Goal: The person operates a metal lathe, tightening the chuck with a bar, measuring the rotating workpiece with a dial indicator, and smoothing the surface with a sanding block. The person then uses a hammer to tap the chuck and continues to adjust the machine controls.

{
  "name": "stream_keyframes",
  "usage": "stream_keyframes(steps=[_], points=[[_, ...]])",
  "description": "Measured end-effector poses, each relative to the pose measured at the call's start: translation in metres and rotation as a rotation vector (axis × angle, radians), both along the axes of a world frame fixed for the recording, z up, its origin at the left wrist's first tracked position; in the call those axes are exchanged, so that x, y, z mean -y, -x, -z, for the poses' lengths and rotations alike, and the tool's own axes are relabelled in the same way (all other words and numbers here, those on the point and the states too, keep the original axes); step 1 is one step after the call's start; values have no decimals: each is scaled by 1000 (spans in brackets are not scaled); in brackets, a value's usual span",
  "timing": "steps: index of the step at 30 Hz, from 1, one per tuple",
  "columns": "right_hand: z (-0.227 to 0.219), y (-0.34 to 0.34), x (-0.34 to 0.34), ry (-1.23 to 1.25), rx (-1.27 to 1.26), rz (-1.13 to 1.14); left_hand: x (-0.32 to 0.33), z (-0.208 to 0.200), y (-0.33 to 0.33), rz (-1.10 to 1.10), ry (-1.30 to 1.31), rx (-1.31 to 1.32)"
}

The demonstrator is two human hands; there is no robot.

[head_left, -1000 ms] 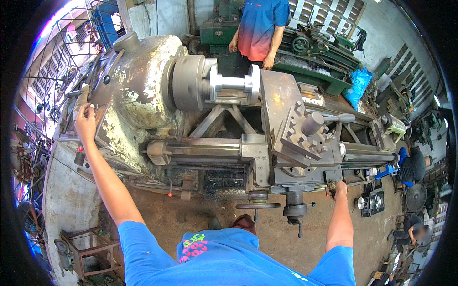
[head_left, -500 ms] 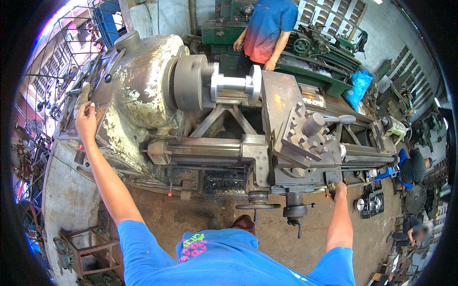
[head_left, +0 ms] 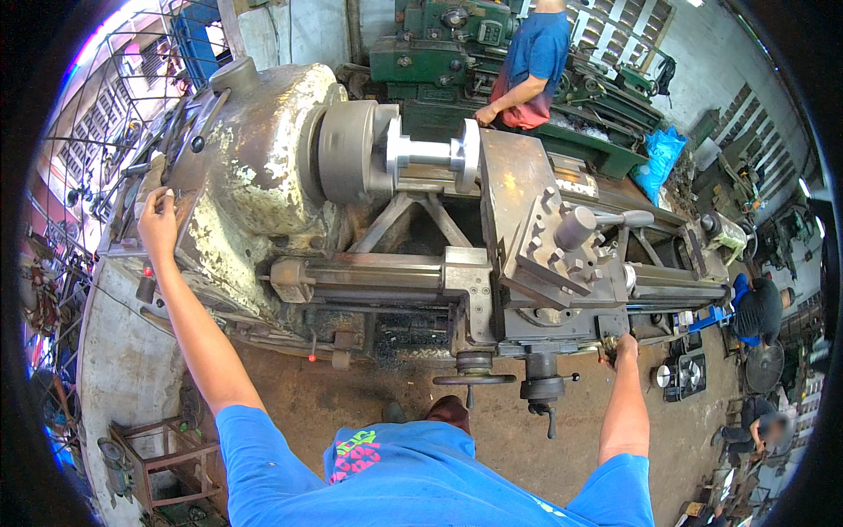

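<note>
A large metal lathe stretches across the view in front of me. Its grey chuck (head_left: 347, 151) grips a shiny flanged metal workpiece (head_left: 428, 153), whose far flange stands beside the carriage block (head_left: 509, 180). My left hand (head_left: 158, 221) reaches to the left end of the headstock (head_left: 263, 149), fingertips pinched together by a tan cloth-like strip (head_left: 154, 174); what they hold is too small to tell. My right hand (head_left: 626, 349) is closed at the front of the carriage, next to a red-knobbed lever (head_left: 603, 355); its fingers hide what it grips.
A bolted tool post (head_left: 562, 250) sits on the carriage, with handwheels (head_left: 474, 379) below. Behind the lathe stands a person in a blue shirt (head_left: 536, 53), near a green machine (head_left: 421, 66) and a blue sack (head_left: 659, 165). A rusty frame stand (head_left: 167, 461) is at lower left.
The chuck and its jaws have turned to another angle. Across the lathe, the person has shifted right and turned, one hand now close to the far flange. Both my hands stay in place.
</note>
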State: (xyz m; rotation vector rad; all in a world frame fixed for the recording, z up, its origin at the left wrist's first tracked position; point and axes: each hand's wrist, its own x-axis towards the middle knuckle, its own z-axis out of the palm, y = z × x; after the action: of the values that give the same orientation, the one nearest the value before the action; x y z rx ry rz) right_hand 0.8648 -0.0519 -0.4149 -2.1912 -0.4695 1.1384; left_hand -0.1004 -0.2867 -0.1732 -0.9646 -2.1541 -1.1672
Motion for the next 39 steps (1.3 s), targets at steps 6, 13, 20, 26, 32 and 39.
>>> stream_keyframes(steps=[6, 13, 20, 26, 32, 39], points=[[0, 0, 0, 0, -34, -7, 0, 3, 4, 8, -28, 56], [-11, 10, 4, 11, -2, -61, -1, 4, 7, 6, -24, 32], [-11, 11, 5, -45, 36, -39, 0, 3, 3, 16, -32, 82], [17, -17, -2, -128, -72, 78, -3, 3, 0, 72, -107, 246], [25, -24, -1, -328, -92, -38, -3, -2, -16, -30, -53, -81], [43, -40, -17, -175, -40, -54, -3, -7, -25, -67, -200, -55]])
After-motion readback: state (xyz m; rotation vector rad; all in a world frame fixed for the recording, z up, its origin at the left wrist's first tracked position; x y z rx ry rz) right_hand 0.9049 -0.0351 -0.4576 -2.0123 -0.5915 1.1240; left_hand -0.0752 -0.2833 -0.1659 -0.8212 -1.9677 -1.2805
